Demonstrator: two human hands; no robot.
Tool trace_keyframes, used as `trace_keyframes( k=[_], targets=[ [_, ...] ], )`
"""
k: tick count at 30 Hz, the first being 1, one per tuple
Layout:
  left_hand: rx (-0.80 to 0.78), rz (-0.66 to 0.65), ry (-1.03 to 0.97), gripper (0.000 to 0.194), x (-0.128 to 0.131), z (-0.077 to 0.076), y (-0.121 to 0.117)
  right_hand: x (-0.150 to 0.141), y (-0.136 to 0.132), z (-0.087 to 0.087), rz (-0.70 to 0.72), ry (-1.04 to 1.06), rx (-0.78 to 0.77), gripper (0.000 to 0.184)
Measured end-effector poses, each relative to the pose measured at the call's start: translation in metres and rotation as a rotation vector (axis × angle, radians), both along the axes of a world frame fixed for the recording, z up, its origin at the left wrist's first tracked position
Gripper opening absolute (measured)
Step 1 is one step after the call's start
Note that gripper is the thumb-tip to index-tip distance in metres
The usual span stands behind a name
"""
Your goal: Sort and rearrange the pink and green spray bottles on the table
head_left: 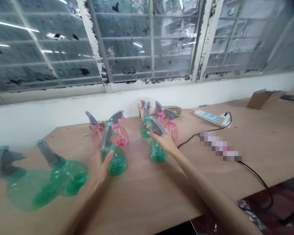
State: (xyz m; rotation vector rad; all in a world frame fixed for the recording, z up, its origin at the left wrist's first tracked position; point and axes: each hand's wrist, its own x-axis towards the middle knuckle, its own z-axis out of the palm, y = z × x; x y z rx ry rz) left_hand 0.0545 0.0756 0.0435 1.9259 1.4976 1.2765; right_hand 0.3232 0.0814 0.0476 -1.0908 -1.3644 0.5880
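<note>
My left hand is blurred, its thumb against the side of a green spray bottle with a grey trigger head; the other fingers are mostly hidden. My right hand is closed around the neck of another green spray bottle, just below its grey head. Both bottles hold a little green liquid. Behind the left one are two pink spray bottles. Beyond my right hand are a green spray bottle and a pink spray bottle, with more spray heads behind.
Two larger-looking green spray bottles are at the near left. A white power strip with a plugged-in adapter and black cable is on the brown-covered table. An open cardboard box is at the far right, below barred windows.
</note>
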Motion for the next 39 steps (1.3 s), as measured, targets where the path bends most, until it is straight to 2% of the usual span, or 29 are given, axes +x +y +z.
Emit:
trace_keyframes(
  k=[3,6,8,10,12,14,17,21,26,30,34,39],
  targets=[
    [-0.04,0.083,0.044,0.057,-0.014,-0.008,-0.032,0.0,-0.001,0.001,0.008,0.003,-0.004,0.029],
    [0.016,0.228,0.08,0.064,-0.023,-0.027,-0.066,0.0,-0.002,0.002,0.013,0.013,-0.007,0.028],
    [0.013,0.176,0.162,0.051,-0.022,-0.038,-0.082,0.0,-0.002,0.001,0.012,0.013,-0.009,0.028],
    [0.015,0.03,0.311,0.03,-0.011,-0.045,-0.089,0.0,-0.001,0.001,0.011,0.003,-0.01,0.03],
    [0.061,-0.213,0.438,0.019,0.008,-0.046,-0.087,0.001,-0.001,0.0,0.002,-0.008,-0.007,0.031],
    [0.114,-0.393,0.508,0.019,0.03,-0.045,-0.076,0.001,0.0,0.0,-0.011,-0.02,-0.005,0.031],
    [0.143,-0.512,0.605,0.022,0.061,-0.045,-0.054,0.0,0.0,0.0,-0.015,-0.015,0.001,0.026],
    [0.142,-0.43,0.658,0.029,0.081,-0.05,-0.035,-0.002,0.0,0.002,-0.062,0.007,-0.023,0.016],
    [0.122,-0.412,0.677,0.032,0.082,-0.053,-0.033,-0.005,-0.002,0.004,-0.117,0.008,-0.064,0.016],
    [0.104,-0.435,0.682,0.033,0.08,-0.053,-0.034,-0.003,-0.007,0.004,-0.045,0.032,-0.049,0.024],
    [0.076,-0.448,0.69,0.035,0.08,-0.054,-0.033,0.0,-0.009,0.0,-0.054,0.019,-0.028,0.036],
    [0.084,-0.449,0.692,0.034,0.079,-0.055,-0.033,0.002,-0.009,-0.004,-0.029,-0.009,0.009,0.038]
  ],
)
